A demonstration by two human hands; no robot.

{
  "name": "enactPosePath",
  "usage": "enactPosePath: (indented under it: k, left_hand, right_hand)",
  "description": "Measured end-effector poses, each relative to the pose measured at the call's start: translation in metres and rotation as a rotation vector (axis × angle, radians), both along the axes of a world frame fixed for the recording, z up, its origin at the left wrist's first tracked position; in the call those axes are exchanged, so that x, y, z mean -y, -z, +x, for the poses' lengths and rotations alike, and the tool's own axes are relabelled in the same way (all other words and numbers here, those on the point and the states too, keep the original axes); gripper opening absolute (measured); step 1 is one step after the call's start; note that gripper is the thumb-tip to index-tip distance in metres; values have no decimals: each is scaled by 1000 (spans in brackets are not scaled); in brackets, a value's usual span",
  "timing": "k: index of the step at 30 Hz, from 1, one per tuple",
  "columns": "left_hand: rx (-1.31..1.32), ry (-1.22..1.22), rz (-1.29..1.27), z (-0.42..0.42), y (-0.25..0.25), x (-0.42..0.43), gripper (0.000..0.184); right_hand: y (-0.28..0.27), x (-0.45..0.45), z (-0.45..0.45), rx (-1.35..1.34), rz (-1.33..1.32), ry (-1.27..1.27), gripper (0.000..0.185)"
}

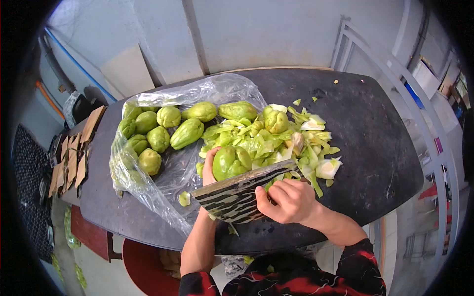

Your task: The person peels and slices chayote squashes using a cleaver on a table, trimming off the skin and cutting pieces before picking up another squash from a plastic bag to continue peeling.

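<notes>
My left hand (pixel 209 167) is wrapped round a green chayote (pixel 231 163), its fingers on the left side of the fruit. A dark board with wavy light stripes (pixel 242 193) is tilted in front of me and hides part of that hand. At the board's right end is my right hand (pixel 288 200), its fingers curled closed; what they hold is hidden. Green peelings (pixel 261 143) lie heaped behind the board, with whole chayotes and pale cut pieces (pixel 328 168) among them.
A clear plastic bag (pixel 148 192) with several whole chayotes (pixel 159 139) lies on the left of the dark table (pixel 365 143). A red bin (pixel 143 269) stands below the near edge. Grey metal rails (pixel 419 93) rise at the right.
</notes>
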State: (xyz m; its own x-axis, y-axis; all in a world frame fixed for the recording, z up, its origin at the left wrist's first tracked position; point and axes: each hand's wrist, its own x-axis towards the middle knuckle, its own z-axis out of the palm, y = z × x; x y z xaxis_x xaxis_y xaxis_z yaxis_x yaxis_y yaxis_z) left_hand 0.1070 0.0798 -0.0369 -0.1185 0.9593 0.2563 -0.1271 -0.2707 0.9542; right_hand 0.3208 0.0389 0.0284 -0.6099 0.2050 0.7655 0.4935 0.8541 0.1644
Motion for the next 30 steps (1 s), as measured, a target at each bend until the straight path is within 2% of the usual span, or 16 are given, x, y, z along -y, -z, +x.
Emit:
enactPosePath:
  k: [7,13,15,16,17,22,23,25,27,30]
  left_hand:
    - [21,12,-22,7,-14,7,79]
    - [-58,9,-12,10,-20,12,80]
    - [256,30,-255,15,-29,18,83]
    - [-65,67,30,9,-29,19,86]
    - [67,123,-106,10,-37,21,86]
    - [195,178,-31,12,-40,24,89]
    - [192,181,-45,9,-36,27,89]
    - [86,257,83,1,-30,20,89]
    - [133,262,88,4,-32,14,87]
    - [232,255,-61,3,-26,16,87]
  right_hand:
    - [-1,1,1,32,36,12,14]
    - [-4,2,6,82,8,7,13]
    - [4,-12,11,81,-34,68,13]
    - [13,-25,16,74,-103,146,14]
    - [22,-35,20,79,-108,174,16]
    - [18,-35,21,42,-109,141,15]
    - [28,-44,26,106,-168,287,11]
    - [33,-65,47,86,-276,420,7]
    - [22,-64,54,39,-285,416,11]
    - [15,-51,47,-37,-358,403,19]
